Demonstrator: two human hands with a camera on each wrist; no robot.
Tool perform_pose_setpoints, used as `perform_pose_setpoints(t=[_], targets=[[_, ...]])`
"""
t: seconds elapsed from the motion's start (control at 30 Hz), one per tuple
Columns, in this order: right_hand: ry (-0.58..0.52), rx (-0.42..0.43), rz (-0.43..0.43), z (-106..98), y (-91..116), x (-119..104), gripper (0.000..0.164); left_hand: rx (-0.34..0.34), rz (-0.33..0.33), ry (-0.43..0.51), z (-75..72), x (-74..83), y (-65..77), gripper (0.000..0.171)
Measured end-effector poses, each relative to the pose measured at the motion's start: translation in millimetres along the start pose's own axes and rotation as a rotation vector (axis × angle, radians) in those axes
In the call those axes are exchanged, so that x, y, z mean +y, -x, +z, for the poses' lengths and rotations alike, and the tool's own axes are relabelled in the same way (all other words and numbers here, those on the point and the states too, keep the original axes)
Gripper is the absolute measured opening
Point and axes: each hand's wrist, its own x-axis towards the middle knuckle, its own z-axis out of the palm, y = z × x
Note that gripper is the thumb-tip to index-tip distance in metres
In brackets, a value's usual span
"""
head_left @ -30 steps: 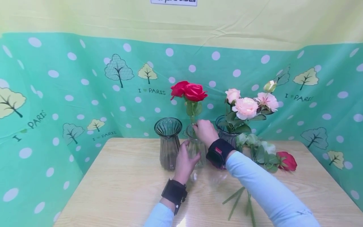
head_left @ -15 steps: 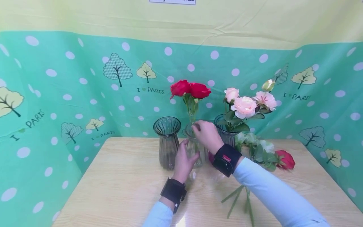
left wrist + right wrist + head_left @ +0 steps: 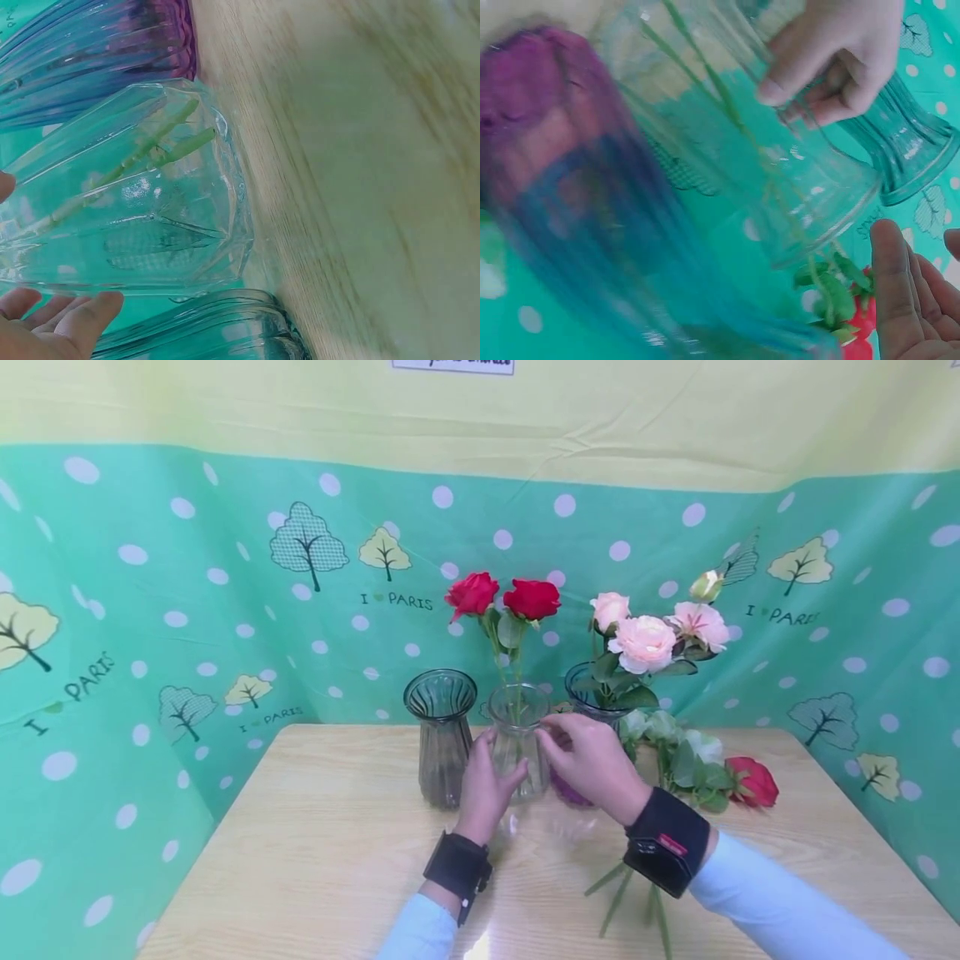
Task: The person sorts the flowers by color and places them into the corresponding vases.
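Observation:
Two red roses (image 3: 532, 599) stand in a clear glass vase (image 3: 534, 768), their heads apart and their green stems (image 3: 187, 146) reaching down inside near its bottom. My left hand (image 3: 483, 797) grips this vase on its near side, with the thumb and fingers on opposite sides of the glass. Close beside the rim, at the right, is my right hand (image 3: 596, 764). Its fingers (image 3: 892, 277) are fairly straight and hold nothing. In the right wrist view the left hand (image 3: 847, 52) curls round the clear glass.
A grey ribbed vase (image 3: 442, 760) stands left of the clear one. On the right, a purple-and-blue vase (image 3: 577, 172) bears pink flowers (image 3: 643, 643). White flowers (image 3: 705, 746) and a red rose (image 3: 752, 782) lie at the table's right, stems toward the front.
My right hand has let go of the rose stems and drawn back to the right and down, off the vase mouth. The rose heads have spread apart. My left hand has stayed in place.

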Motion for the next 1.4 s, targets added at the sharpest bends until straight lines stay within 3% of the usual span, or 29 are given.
perform_pose_setpoints(t=[0.13, 0.27, 0.63, 0.87, 1.13, 1.23, 1.4], targets=[[0.019, 0.030, 0.035, -4, 20, 18, 0.017, -0.013, -0.038, 0.025, 0.0, -0.3, 1.0, 0.070], [0.038, 0.014, 0.117, -10, 40, 38, 0.017, -0.005, -0.034, 0.021, 0.9, -3.3, 1.8, 0.070], [0.014, -0.086, 0.403, -28, 89, 97, 0.025, 0.026, -0.003, 0.004, -0.1, -7.9, 1.3, 0.067], [-0.041, -0.201, 0.630, -30, 115, 138, 0.035, 0.024, -0.010, 0.017, -1.4, -5.2, -0.2, 0.067], [-0.029, -0.211, 0.715, -28, 131, 163, 0.037, 0.027, -0.021, 0.032, -1.9, -0.7, -0.8, 0.067], [-0.129, -0.214, 0.799, -25, 136, 171, 0.042, 0.023, -0.021, 0.028, -0.9, -0.4, -0.7, 0.067], [-0.426, -0.156, 0.965, -17, 141, 181, 0.049, 0.017, -0.007, 0.011, 1.3, -0.6, 0.2, 0.068]])
